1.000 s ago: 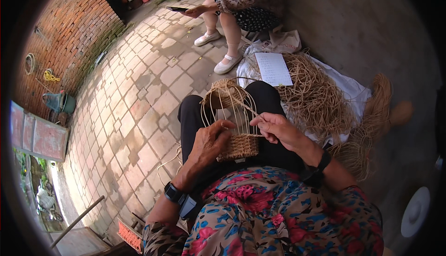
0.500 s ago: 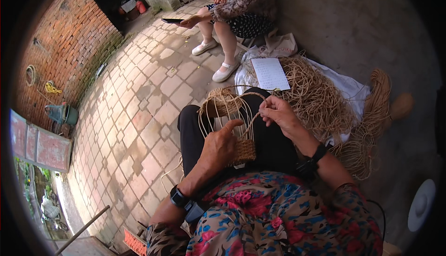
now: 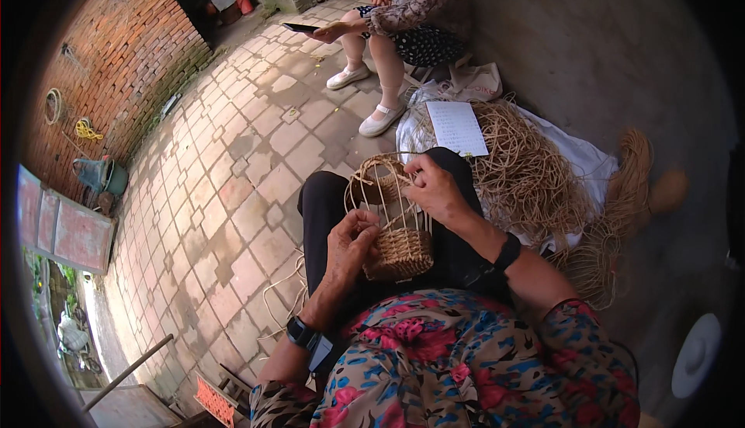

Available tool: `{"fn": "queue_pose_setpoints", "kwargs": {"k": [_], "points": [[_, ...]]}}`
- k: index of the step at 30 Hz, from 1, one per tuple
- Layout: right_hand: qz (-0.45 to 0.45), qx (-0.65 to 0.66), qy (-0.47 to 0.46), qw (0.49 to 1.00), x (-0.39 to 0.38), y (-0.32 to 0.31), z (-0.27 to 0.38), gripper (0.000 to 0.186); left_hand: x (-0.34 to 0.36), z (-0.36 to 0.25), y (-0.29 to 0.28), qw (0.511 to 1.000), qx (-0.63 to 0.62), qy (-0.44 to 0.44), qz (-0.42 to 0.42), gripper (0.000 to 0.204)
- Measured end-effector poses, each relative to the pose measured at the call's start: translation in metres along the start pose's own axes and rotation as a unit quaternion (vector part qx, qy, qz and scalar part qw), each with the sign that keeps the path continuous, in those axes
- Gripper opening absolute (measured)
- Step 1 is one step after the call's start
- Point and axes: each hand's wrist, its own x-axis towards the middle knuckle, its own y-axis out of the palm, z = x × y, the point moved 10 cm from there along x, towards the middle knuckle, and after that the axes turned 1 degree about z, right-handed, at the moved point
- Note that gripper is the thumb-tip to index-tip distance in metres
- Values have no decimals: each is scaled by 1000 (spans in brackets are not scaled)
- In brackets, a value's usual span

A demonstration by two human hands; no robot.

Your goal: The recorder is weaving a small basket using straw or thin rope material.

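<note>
A small tan woven basket [image 3: 400, 251] with pale bare uprights and a woven band at its far end rests between my dark-trousered knees. My left hand [image 3: 353, 246] is at its near-left side, thumb and forefinger pinched on the uprights or a strand among them; the exact hold is partly hidden. Raised at the upper right of the basket, my right hand [image 3: 434, 190] has its fingers bent closed on a cord by the uprights. Behind my right knee, loose tan cord [image 3: 524, 164] lies heaped on a white sack [image 3: 586, 172], with a written sheet of paper [image 3: 454, 125] on top.
A seated person [image 3: 411, 20] holds a dark flat device [image 3: 299, 27] ahead of me. Paving [image 3: 225, 218] spreads leftward to a brick wall [image 3: 124, 55] and green bucket [image 3: 112, 180]. A cord bundle [image 3: 632, 156] lies right, a pale round object [image 3: 694, 354] lower right.
My right hand moved right and up, then back left over the basket's far uprights. My left hand shifted slightly left and down, and more of the woven base now shows.
</note>
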Motion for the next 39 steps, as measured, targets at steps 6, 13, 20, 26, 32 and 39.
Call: {"fn": "queue_pose_setpoints", "kwargs": {"k": [6, 13, 20, 26, 32, 39], "points": [[15, -165, -6, 986, -52, -23, -8, 25, -7, 1, 11, 993, 80, -11, 90, 20], [-24, -171, 86, 981, -63, -80, -64, 19, -5, -30, 14, 970, 206, 91, 87, 23], [-49, -243, -155, 956, -22, -66, 8, 21, -6, -70, 66, 826, 483, 288, 22, 21], [34, -214, -230, 949, -29, -15, 14, 14, 6, -58, 65, 830, 524, 192, 3, 23], [-14, -375, 62, 925, -70, -128, -83, 23, 7, -52, 61, 832, 521, 193, -10, 21], [-5, -316, -188, 930, -2, -16, 9, 30, 8, -52, 61, 835, 515, 194, -18, 21]]}}
